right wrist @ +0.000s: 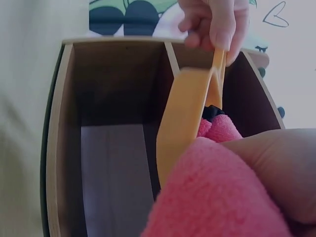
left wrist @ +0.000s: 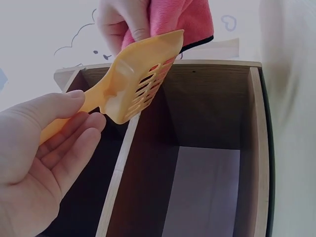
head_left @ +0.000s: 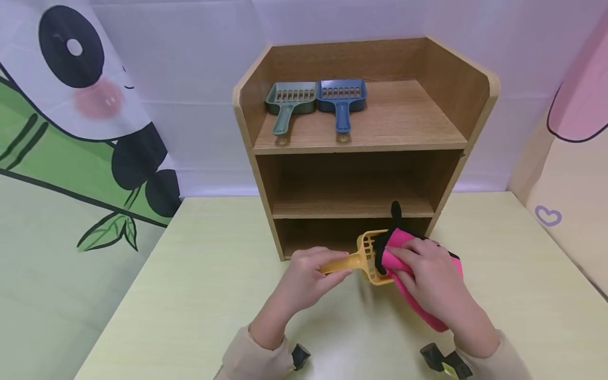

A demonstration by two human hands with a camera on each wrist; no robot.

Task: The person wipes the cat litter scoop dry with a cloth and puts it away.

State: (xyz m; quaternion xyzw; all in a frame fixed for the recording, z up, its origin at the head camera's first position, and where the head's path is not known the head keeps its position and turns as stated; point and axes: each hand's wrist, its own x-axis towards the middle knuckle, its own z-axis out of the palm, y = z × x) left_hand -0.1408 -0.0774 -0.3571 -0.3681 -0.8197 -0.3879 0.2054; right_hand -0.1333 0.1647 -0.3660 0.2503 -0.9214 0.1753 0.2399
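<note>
A yellow slotted litter scoop [head_left: 353, 262] is held up in front of the shelf by its handle, which my left hand [head_left: 311, 277] pinches between thumb and fingers. My right hand [head_left: 429, 277] grips a bright pink cloth [head_left: 423, 311] with black edging. Part of the cloth lies against the scoop's slotted head [left wrist: 143, 81]. In the right wrist view the fuzzy pink cloth [right wrist: 217, 192] covers the near end of the scoop [right wrist: 182, 118], and the right fingertips are hidden behind it.
A wooden shelf unit [head_left: 361, 149] stands at the back of the pale table [head_left: 199, 295]. On its top level a green scoop [head_left: 285, 113] and a blue scoop [head_left: 342, 108] lie side by side, handles toward me. A printed cloth backdrop [head_left: 199, 95] hangs behind.
</note>
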